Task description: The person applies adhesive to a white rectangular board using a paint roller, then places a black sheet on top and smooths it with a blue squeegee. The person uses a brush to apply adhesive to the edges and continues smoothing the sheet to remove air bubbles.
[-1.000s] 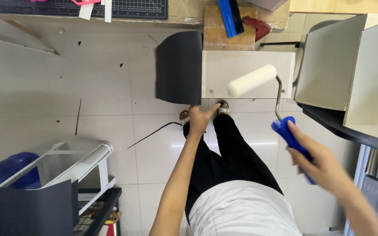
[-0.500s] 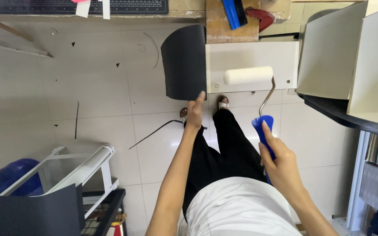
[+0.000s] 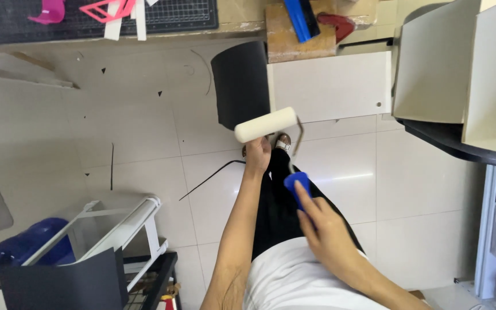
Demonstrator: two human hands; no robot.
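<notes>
Head view: paint roller (image 3: 266, 124) above both hands.

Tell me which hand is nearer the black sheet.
Left. The left hand reaches toward the bottom edge of the black sheet; the right hand holds the roller by its blue handle, farther back.

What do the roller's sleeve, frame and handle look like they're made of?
Roller sleeve: cream foam or short-nap fabric, matte, no shine. Frame: thin bent rod, grey, probably metal wire. Handle: solid blue, smooth, likely plastic; the right hand covers its lower part.
</notes>
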